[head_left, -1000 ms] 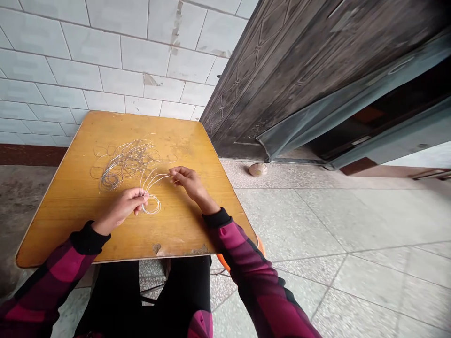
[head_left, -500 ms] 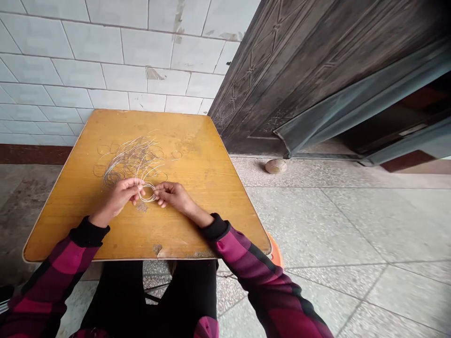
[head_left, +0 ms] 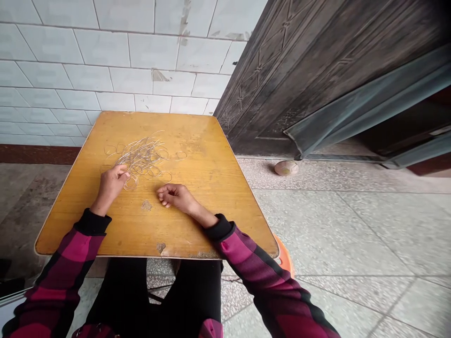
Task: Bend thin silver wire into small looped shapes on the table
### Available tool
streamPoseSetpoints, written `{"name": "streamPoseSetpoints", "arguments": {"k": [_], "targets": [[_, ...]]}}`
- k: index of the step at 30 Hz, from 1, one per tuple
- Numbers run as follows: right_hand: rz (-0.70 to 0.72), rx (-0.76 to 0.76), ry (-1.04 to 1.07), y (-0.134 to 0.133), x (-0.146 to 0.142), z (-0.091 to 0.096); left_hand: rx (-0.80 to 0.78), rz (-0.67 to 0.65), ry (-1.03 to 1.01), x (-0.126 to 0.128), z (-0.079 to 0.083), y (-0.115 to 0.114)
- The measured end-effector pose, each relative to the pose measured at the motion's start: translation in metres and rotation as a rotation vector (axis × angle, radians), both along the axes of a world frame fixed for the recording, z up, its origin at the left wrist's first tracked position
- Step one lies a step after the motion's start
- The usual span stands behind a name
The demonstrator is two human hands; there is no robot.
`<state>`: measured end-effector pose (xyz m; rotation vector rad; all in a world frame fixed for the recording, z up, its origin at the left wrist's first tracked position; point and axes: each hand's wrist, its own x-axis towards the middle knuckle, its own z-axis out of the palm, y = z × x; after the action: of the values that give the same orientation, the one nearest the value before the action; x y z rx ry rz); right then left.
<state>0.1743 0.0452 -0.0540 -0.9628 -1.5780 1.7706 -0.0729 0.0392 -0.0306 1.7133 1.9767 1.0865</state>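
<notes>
A left hand (head_left: 110, 185) rested its fingertips at the near edge of a tangle of thin silver wire (head_left: 141, 157) on a scuffed yellow wooden tabletop (head_left: 211, 188), though from this view it was hard to tell whether it pinched a strand. The right hand (head_left: 175, 197) lay released and empty, loosely curled, just apart from the wire. A careless tug could have drawn the loops tighter or kinked the fine wire. There were two hands and one tangle, its strands too fine to count.
</notes>
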Motion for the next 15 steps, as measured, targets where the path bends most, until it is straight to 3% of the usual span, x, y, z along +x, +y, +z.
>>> {"name": "streamPoseSetpoints", "arguments": {"k": [5, 9, 11, 15], "targets": [[0.01, 0.015, -0.018, 0.0, 0.0, 0.001, 0.007, 0.029, 0.121, -0.003, 0.001, 0.0], [0.016, 0.018, -0.019, 0.0, 0.0, 0.001, 0.123, 0.083, 0.202, -0.006, 0.009, -0.002], [0.019, 0.017, -0.022, 0.0, 0.0, 0.001, 0.127, 0.106, 0.138, -0.008, 0.014, -0.003], [0.025, 0.027, -0.023, 0.0, 0.0, 0.0, 0.01, 0.095, -0.24, -0.012, 0.025, -0.006]]}}
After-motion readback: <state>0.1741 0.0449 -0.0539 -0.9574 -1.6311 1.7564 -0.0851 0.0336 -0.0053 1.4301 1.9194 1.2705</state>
